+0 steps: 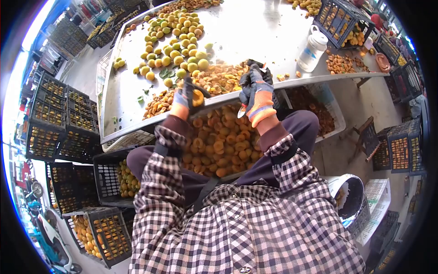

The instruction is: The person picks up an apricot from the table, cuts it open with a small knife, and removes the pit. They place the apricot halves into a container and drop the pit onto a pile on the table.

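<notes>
My left hand [188,98], in an orange and black glove, is closed around an opened orange apricot half [197,97] at the table's front edge. To its right my right hand [257,89], gloved the same way, has its fingers curled, with a small blade [242,111] sticking out below them. Below both hands, between the knees, a container is full of apricot halves [219,141]. Just beyond the hands lies a pile of brownish pits and pieces [223,77] on the metal table [255,34]. Whole green-yellow apricots [175,39] spread behind it.
A clear bottle [313,49] stands on the table's right side, near a black crate [342,23] of fruit. Stacked crates [61,121] are at the left. A bin of dark pieces [315,107] sits under the table, and a white bucket [346,196] at the lower right.
</notes>
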`<state>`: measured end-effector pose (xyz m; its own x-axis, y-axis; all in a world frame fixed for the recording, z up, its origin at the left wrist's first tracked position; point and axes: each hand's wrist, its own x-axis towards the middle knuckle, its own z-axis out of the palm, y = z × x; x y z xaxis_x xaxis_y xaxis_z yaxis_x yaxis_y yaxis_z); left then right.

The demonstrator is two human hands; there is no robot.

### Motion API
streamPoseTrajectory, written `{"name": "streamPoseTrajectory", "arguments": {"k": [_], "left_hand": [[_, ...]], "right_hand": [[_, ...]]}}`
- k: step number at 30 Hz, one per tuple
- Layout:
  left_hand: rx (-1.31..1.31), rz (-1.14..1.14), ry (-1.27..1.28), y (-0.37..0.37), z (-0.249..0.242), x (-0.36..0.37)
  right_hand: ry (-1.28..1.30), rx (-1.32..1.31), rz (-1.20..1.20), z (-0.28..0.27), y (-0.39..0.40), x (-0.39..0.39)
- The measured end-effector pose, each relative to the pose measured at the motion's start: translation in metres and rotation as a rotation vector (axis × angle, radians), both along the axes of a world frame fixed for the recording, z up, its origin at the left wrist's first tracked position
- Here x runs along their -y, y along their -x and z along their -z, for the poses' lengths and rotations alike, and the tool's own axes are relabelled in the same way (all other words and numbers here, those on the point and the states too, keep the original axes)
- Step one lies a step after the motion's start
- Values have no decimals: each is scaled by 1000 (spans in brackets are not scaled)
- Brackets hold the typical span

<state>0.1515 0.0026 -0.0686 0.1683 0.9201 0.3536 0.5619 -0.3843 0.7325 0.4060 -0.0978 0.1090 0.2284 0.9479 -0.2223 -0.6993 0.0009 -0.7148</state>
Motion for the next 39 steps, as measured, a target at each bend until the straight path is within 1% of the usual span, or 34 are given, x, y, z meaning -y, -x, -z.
{"name": "streamPoseTrajectory", "arguments": {"k": [1,2,3,4,5,7,8,9,11,13,14,15,16,17,18,19,21,22,23,24,25,27,28,30,31,33,34,35,37,38,39], "left_hand": [[-300,95,-51,17,19,-24],[262,91,515,9,-22,-11],[839,57,1063,-5,-89,6],[746,-45,981,-20,-121,29],[644,71,831,-14,-120,35],[776,-67,660,-26,-114,43],[762,48,737,-11,-115,43],[649,55,742,-8,-125,48],[595,74,615,-11,-136,64],[528,178,536,-10,-133,79],[433,149,600,-16,-140,97],[400,260,634,-18,-142,107],[383,261,624,-15,-114,116],[439,278,790,-8,-93,123],[537,252,813,-23,-94,139],[642,126,954,-23,-68,147],[294,-27,680,-14,10,147],[198,19,640,-13,37,140],[105,72,600,-22,36,135],[171,35,688,-32,35,137],[-105,-145,718,-39,34,144],[-430,-146,471,-43,37,146],[-429,-137,469,-45,37,149],[-583,-120,546,-59,18,158],[-581,-126,551,-64,19,168],[-698,-57,516,-75,18,189],[-558,-131,589,-80,15,198],[-553,-120,586,-79,18,195],[-360,-270,609,-63,32,192],[-420,-296,528,-53,45,188],[-418,-305,530,-44,54,184]], "right_hand": [[21,29,-25,5,-4,1],[-4,73,-21,12,-7,1],[18,69,-24,19,-11,0],[14,93,-15,26,-17,-1],[6,120,-3,30,-22,-2],[22,128,-9,35,-33,2],[40,140,-7,35,-36,3],[59,150,-9,36,-38,2],[45,143,-5,46,-44,2],[-33,134,-34,49,-47,5],[-49,117,-62,50,-47,6],[-41,110,-67,49,-46,7],[-42,113,-76,46,-44,9],[-47,118,-83,46,-42,11],[4,106,-96,47,-42,14],[7,102,-99,48,-41,16],[-40,89,-129,49,-38,18],[-13,85,-130,51,-35,19],[-14,85,-130,51,-33,20],[-11,78,-134,51,-31,22],[-7,72,-138,52,-31,22],[-11,69,-148,54,-34,22],[0,84,-134,52,-34,24],[18,99,-123,53,-36,27],[22,101,-120,53,-36,27],[24,98,-128,53,-31,27],[34,117,-136,55,-30,27],[44,139,-139,57,-31,29],[9,142,-154,57,-32,31],[21,146,-141,55,-32,31],[32,149,-129,53,-31,31]]}}
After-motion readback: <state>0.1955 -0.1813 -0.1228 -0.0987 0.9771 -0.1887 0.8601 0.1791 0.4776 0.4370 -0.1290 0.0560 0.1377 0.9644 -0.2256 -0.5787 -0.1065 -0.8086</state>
